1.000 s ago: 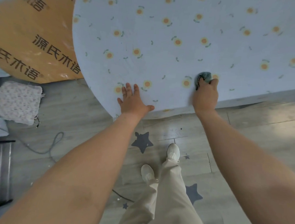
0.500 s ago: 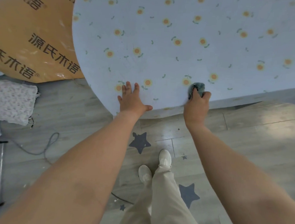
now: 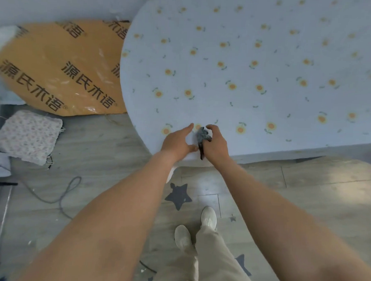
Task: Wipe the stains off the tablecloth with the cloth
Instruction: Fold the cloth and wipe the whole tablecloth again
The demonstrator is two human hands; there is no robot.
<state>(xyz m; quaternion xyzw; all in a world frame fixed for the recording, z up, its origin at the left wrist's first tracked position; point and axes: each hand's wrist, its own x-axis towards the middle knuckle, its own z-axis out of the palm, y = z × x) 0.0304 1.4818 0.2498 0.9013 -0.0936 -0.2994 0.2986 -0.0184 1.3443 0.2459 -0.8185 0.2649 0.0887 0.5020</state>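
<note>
Grey cloth (image 3: 203, 134), one; hands, two

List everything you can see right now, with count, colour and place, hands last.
pale blue tablecloth with orange flower print: one, covers the table, upper right
small grey wiping cloth: one, on the tablecloth's near edge
orange cardboard sheet with dark characters: one, floor, upper left
white floral fabric square: one, floor, left
grey cord: one, floor, lower left
dark star stickers: several, grey wood floor
white shoes: two, bottom centre
beige trousers: one, bottom centre
left hand: fingers straight, beside the cloth
right hand: grips the cloth
</note>
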